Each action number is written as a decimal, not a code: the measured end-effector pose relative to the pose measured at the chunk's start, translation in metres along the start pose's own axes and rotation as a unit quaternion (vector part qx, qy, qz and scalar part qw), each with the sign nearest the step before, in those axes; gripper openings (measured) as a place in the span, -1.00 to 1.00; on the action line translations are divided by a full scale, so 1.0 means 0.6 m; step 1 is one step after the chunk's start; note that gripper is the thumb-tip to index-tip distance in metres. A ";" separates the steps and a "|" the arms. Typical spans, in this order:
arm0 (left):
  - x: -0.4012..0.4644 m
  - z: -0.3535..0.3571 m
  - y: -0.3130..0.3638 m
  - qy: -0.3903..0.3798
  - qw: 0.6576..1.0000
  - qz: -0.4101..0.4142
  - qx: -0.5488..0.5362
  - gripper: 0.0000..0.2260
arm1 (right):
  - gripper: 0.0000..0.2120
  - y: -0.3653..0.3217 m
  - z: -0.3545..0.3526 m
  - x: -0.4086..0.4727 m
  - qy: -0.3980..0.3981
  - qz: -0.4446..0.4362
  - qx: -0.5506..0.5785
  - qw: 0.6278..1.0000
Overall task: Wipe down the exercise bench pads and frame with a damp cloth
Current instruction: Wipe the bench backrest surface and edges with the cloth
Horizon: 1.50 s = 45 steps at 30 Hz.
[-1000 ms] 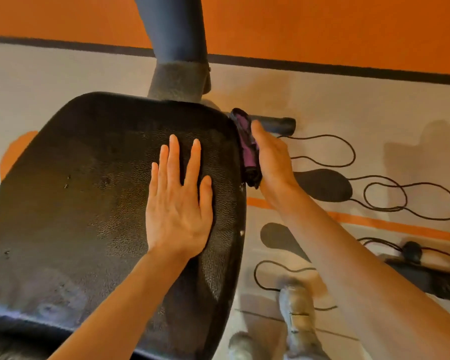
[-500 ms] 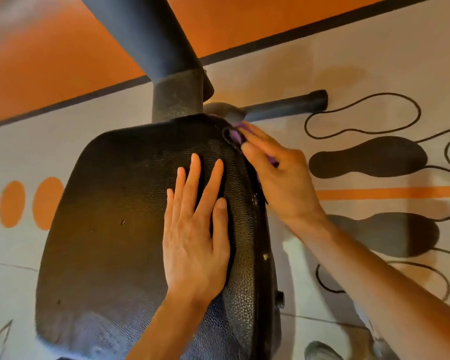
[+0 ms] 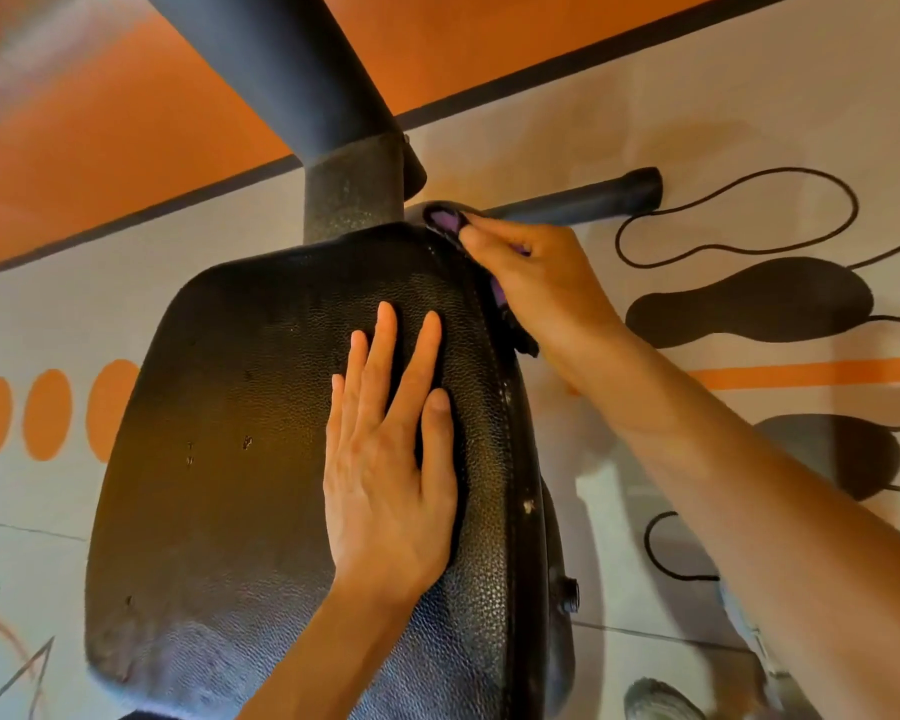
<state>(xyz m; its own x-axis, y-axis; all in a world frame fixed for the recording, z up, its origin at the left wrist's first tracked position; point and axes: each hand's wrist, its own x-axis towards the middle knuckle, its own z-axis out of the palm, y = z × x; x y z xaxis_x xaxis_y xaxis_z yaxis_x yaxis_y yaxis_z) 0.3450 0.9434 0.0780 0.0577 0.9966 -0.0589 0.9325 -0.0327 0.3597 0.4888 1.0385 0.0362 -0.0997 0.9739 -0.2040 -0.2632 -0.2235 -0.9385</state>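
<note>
- The black textured bench pad [image 3: 261, 407] is seen from above, filling the middle of the view, with small nicks on its left part and a worn, paler patch near its lower left corner.
- The left hand [image 3: 385, 480] is laid flat on the right half of the pad, fingers straight and close together, nothing being held.
- The right hand [image 3: 531, 283] is pressed against the pad's upper right edge, its fingers curled round a purple and black cloth [image 3: 445, 220].
- The cloth is bunched at the pad's top right corner and trails down the side seam, most of it hidden under the hand.
- The dark frame post [image 3: 302, 70] is seen rising from behind the top of the pad, with a speckled grey sleeve [image 3: 352, 200] at its base.
- A dark horizontal bar [image 3: 583, 202] is seen jutting to the right just behind the cloth.
- A bolt head [image 3: 570, 595] is visible at the pad's lower right side.
- The floor [image 3: 697, 122] is pale with orange bands, orange ovals [image 3: 48, 413] at the left and black footprint shapes [image 3: 749, 301] with looping lines at the right.
- A shoe [image 3: 655, 701] is partly seen at the bottom right.
</note>
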 end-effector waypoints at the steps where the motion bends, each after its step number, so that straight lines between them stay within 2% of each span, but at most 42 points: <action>1: 0.000 0.000 0.000 0.000 1.000 0.001 0.000 -0.58 | -0.78 0.004 0.000 -0.014 -0.003 0.011 0.023 1.000; 5: -0.001 0.000 0.000 0.005 1.000 0.001 -0.005 -0.57 | -0.71 0.007 0.012 -0.167 0.046 0.027 0.135 0.989; 8: 0.000 0.000 -0.001 0.003 1.000 0.002 -0.012 -0.58 | -0.74 0.024 0.008 -0.113 0.076 0.054 0.091 0.991; 10: -0.001 0.001 -0.003 0.003 1.000 0.004 -0.013 -0.58 | -0.77 0.023 -0.005 -0.074 0.036 0.045 0.080 0.995; 12: 0.000 0.002 -0.005 0.005 1.000 0.005 -0.012 -0.58 | -0.74 0.027 -0.003 -0.100 0.029 0.029 0.095 0.995; 15: 0.000 0.000 -0.004 0.006 1.000 0.003 -0.014 -0.57 | -0.67 0.015 0.023 -0.203 0.077 0.034 0.145 0.986; 19: 0.000 0.000 -0.003 0.001 1.000 0.005 -0.010 -0.57 | -0.69 0.011 0.024 -0.142 0.096 0.023 0.051 0.994; 21: 0.000 0.000 -0.005 0.003 1.000 0.004 -0.005 -0.57 | -0.72 0.011 0.031 -0.123 0.094 0.011 0.040 0.995; 24: 0.001 0.000 -0.005 0.003 1.000 0.008 -0.007 -0.57 | -0.67 0.018 0.050 -0.226 0.129 0.001 0.053 0.990; 26: 0.001 -0.001 -0.005 0.004 1.000 0.007 -0.006 -0.57 | -0.66 0.014 0.061 -0.269 0.143 -0.025 0.012 0.989; 31: 0.002 0.000 -0.004 0.003 1.000 0.008 0.004 -0.56 | -0.71 0.005 0.051 -0.140 0.124 -0.054 -0.094 0.986; 33: 0.002 0.000 -0.003 0.000 1.000 0.010 -0.002 -0.56 | -0.69 0.008 0.056 -0.178 0.128 -0.042 -0.098 0.986; 35: 0.000 -0.001 -0.004 0.001 1.000 0.012 -0.008 -0.57 | -0.66 0.009 0.063 -0.259 0.119 -0.065 -0.123 0.983; 37: 0.001 -0.002 -0.003 0.005 1.000 0.014 -0.007 -0.57 | -0.67 0.019 0.059 -0.271 0.111 -0.094 -0.163 0.976; 41: 0.002 -0.002 -0.004 0.003 1.000 0.013 -0.005 -0.57 | -0.71 0.012 0.050 -0.154 0.129 -0.096 -0.178 0.971; 45: 0.001 -0.002 -0.002 0.006 1.000 0.013 -0.008 -0.58 | -0.67 0.018 0.061 -0.247 0.123 -0.082 -0.162 0.976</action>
<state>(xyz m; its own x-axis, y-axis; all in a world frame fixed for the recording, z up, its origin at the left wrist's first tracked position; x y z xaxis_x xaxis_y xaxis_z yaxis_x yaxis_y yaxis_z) 0.3434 0.9444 0.0785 0.0781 0.9962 -0.0373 0.9249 -0.0585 0.3756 0.4654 0.8903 0.0667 0.1623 0.9845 -0.0661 0.0659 -0.0776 -0.9948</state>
